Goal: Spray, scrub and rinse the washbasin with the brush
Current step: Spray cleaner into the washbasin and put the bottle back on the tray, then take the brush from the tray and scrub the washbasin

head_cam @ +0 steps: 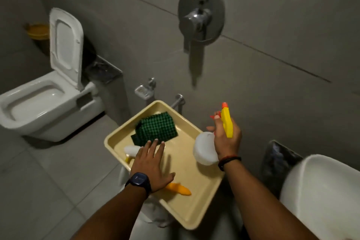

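2 hands (pixel 151 163) (pixel 226 136) (right grips spray bottle (pixel 205 149))

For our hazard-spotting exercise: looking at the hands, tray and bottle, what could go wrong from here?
1. The left hand presses inside the tray, which seems perched on something narrow; it could tip.
2. The right hand holds the spray bottle with its nozzle pointing away from the washbasin; spray might hit the wall.

Dim, soft, wide-angle bend at edges.
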Tool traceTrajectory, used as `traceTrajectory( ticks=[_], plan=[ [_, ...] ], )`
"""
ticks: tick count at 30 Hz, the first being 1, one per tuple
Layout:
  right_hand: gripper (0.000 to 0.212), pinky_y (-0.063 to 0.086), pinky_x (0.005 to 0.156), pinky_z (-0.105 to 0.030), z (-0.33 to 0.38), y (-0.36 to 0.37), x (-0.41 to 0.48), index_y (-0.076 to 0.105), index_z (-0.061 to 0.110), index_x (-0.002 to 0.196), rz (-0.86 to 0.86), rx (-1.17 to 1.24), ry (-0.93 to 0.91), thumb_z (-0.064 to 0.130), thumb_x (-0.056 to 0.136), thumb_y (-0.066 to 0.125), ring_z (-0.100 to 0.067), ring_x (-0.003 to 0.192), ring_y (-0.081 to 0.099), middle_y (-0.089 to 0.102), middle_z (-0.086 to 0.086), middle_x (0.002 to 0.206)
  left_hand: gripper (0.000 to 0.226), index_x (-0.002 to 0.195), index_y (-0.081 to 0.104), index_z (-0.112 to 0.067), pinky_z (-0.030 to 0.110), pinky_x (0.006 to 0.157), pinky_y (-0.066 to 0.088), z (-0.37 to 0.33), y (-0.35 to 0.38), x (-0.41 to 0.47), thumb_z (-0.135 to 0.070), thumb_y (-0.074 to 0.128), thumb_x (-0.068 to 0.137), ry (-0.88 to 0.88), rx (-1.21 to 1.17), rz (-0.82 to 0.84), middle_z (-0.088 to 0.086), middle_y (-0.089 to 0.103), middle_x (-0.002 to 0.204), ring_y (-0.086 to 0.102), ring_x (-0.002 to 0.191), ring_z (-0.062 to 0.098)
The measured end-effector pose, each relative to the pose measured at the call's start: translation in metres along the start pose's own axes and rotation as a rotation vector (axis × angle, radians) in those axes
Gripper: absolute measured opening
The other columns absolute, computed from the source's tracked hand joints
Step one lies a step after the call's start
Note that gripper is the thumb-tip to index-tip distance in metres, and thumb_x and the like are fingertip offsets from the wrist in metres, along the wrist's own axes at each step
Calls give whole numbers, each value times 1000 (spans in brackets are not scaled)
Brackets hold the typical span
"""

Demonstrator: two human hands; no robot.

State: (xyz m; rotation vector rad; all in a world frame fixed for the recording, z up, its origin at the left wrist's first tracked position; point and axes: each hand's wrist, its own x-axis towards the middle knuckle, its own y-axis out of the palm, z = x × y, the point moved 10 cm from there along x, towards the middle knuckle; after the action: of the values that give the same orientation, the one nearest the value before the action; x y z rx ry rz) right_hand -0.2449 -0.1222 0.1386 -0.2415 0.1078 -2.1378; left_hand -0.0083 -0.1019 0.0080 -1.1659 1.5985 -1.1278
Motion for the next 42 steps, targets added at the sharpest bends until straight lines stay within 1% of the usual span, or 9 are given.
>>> traceTrajectory(
  ticks=[4, 11, 15, 19, 22, 25, 28, 33, 42],
  plan=[
    [35, 57, 82, -45, -57, 39, 13, 64, 13, 119, 51, -51, 56, 32, 89, 62, -20, 91, 69, 73, -5, 98, 109, 149, -9, -27, 43, 114, -10, 28, 27, 16, -85, 28, 64, -12, 68, 7, 4, -5, 160, -9, 145, 27],
    [31, 46, 77, -14, -98, 75, 14, 61, 37, 121, 142, -114, 45, 39, 90, 59, 9, 85, 61, 68, 11, 96, 106, 147, -13, -23, 42, 110, -19, 40, 37, 25, -81, 25, 67, -69, 72, -30, 5, -8, 160, -15, 144, 26],
    [57, 43, 99, -35, -113, 66, 8, 42, 34, 139, 113, -71, 112, 53, 86, 52, -14, 116, 55, 60, -1, 131, 104, 146, -16, -22, 43, 110, -18, 42, 38, 27, -80, 27, 71, -94, 78, -19, 7, -9, 160, -14, 144, 27],
    [53, 38, 92, -27, -108, 62, 0, 37, 60, 120, 197, -85, 150, 36, 84, 67, -4, 108, 52, 55, 18, 118, 104, 147, -16, -20, 47, 114, -12, 47, 41, 19, -80, 27, 73, -118, 112, 12, 8, -10, 159, -14, 145, 28],
    [67, 40, 101, -37, -121, 43, -17, 40, 28, 137, 115, -228, 239, 38, 79, 72, -21, 119, 49, 52, -1, 135, 103, 147, -14, -18, 49, 116, -9, 49, 42, 11, -80, 25, 74, -152, 121, 28, 9, -11, 159, -14, 144, 29],
    [49, 43, 92, -47, -120, 24, -54, 51, 11, 117, -26, -621, 174, 34, 77, 68, -37, 110, 51, 58, -16, 121, 103, 148, -12, -18, 48, 117, -7, 52, 40, 4, -80, 26, 75, -183, 123, 19, 10, -11, 159, -13, 145, 29],
    [32, 46, 82, -43, -127, 63, -93, 54, 16, 102, 361, -792, -29, 25, 73, 62, -29, 98, 52, 58, -9, 104, 102, 149, -9, -17, 47, 117, -7, 57, 38, -1, -78, 29, 76, -228, 92, -2, 9, -9, 160, -13, 145, 30],
    [49, 43, 89, -40, -170, 120, -153, 45, 21, 125, 1063, -1046, -264, 34, 79, 58, -27, 104, 50, 53, -6, 117, 102, 149, -7, -16, 45, 117, -5, 65, 38, -7, -76, 32, 77, -240, 71, -26, 10, -8, 160, -11, 145, 30],
    [17, 38, 63, -34, -150, 109, -141, 45, 16, 97, 893, -1028, -237, 25, 83, 49, -34, 79, 58, 60, -9, 96, 96, 149, 10, -22, 48, 116, 8, 71, 18, -15, -77, 34, 74, -218, -17, -81, 10, 7, 160, 3, 145, 31]
  ],
)
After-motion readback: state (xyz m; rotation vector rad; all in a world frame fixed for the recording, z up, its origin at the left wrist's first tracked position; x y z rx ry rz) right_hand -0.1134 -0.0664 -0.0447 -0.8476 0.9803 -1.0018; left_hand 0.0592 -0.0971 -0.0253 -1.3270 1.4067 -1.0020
